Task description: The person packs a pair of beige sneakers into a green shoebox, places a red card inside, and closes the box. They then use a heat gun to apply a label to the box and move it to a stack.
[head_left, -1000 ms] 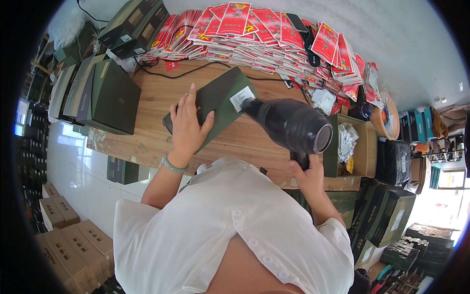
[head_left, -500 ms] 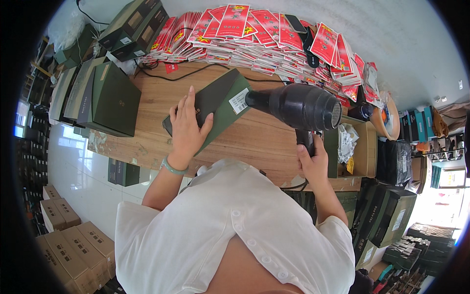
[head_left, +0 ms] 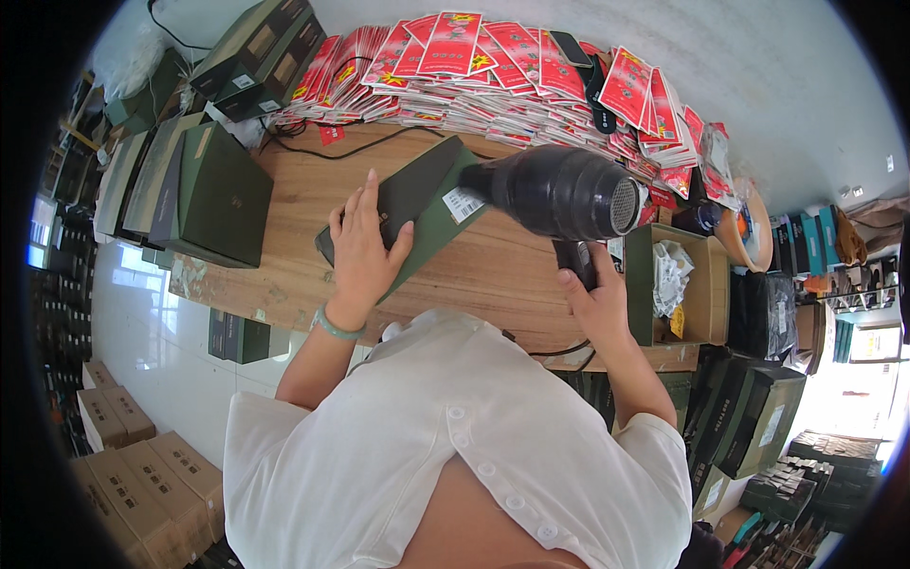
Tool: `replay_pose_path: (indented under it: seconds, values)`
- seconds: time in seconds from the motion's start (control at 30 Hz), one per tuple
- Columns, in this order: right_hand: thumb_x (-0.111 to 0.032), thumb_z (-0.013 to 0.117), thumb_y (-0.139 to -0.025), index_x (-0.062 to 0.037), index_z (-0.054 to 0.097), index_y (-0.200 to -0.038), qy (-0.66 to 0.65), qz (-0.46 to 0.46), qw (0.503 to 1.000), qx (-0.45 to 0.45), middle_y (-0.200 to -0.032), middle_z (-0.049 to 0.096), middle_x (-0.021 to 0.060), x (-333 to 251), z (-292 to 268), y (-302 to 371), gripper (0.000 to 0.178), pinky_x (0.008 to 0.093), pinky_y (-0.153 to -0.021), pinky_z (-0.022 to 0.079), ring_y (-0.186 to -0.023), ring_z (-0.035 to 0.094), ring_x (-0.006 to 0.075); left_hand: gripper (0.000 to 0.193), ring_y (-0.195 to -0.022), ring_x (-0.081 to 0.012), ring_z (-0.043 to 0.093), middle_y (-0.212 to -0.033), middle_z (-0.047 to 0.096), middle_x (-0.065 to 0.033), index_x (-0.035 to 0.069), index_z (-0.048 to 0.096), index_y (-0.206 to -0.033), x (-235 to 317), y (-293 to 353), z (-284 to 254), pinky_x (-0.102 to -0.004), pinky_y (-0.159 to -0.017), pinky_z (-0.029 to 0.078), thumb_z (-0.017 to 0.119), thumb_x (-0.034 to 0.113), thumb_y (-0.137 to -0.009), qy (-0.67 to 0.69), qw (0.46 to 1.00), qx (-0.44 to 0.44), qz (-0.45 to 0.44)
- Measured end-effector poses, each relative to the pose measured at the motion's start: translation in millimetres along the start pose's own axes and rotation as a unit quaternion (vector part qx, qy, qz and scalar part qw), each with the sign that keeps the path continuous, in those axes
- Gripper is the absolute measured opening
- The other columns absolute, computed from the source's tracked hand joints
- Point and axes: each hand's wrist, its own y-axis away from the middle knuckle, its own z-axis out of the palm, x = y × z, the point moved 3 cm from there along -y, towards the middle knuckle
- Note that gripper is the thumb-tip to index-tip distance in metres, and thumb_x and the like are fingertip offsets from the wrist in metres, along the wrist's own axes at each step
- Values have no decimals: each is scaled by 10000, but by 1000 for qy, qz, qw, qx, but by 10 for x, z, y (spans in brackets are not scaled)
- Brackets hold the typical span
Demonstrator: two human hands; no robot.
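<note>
A dark green box (head_left: 431,226) with a white label (head_left: 463,204) lies slantwise on the wooden table (head_left: 313,180). My left hand (head_left: 365,237) rests on its left part, fingers stretched out and thumb spread. In my right hand (head_left: 599,294) is a black hair dryer (head_left: 559,192), gripped by its handle. The dryer's nozzle points left and covers part of the label's upper edge; whether it touches the box I cannot tell. Its cord hangs down near the table's front edge.
Piled red printed packets (head_left: 493,81) line the back, with a phone (head_left: 569,47) on top. Green shoeboxes (head_left: 213,194) stand at the left. An open box (head_left: 697,284) with crumpled wrapping sits at the right. Brown cartons (head_left: 152,484) are stacked on the floor at left.
The hair dryer and my right hand have shifted left, bringing the nozzle over the label's upper edge. My left hand and the green box have stayed nearly in place.
</note>
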Motion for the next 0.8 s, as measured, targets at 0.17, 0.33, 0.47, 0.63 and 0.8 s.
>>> replay_pose_path:
  seconds: [0.17,0.33,0.47,0.63,0.8]
  values:
    - [-341,770,-828,-53,559,-1261,6,-26,1000,4,-949,669,175,-77,112,126,561,382,-752,516,-839,667,317,772,-1191,-344,504,-1271,556,-196,-17,336,-1477,-17,-28,33,-459,-1039,322,685,270,-851,-4,1000,-10,3]
    - [-439,737,-831,-93,585,-1182,27,0,1000,-9,-874,659,180,-257,56,225,515,445,-706,514,-812,664,372,672,-1258,-378,469,-1488,435,-200,-3,367,-1473,-92,-4,67,-442,-1067,339,645,219,-903,-30,999,-26,-17]
    - [-501,700,-855,-113,557,-1191,-21,47,998,-46,-813,634,165,-109,-71,300,533,454,-660,494,-767,652,370,661,-1294,-359,468,-1466,463,-197,16,289,-1518,28,-28,139,-463,-1090,305,573,216,-956,-16,1000,-13,-1]
    - [-544,701,-841,-127,543,-1234,-54,104,992,-46,-837,645,175,-162,-221,461,594,447,-671,499,-779,658,368,671,-1300,-342,476,-1452,476,-204,28,237,-1540,-29,-97,115,-482,-1090,292,541,232,-978,-10,1000,-27,6]
    - [-457,736,-833,-94,573,-1209,-34,83,996,11,-886,654,173,65,-85,428,548,426,-733,510,-806,653,343,665,-1243,-388,468,-1459,457,-204,-20,358,-1471,-99,-37,98,-452,-1073,321,628,238,-921,-27,999,-24,-7]
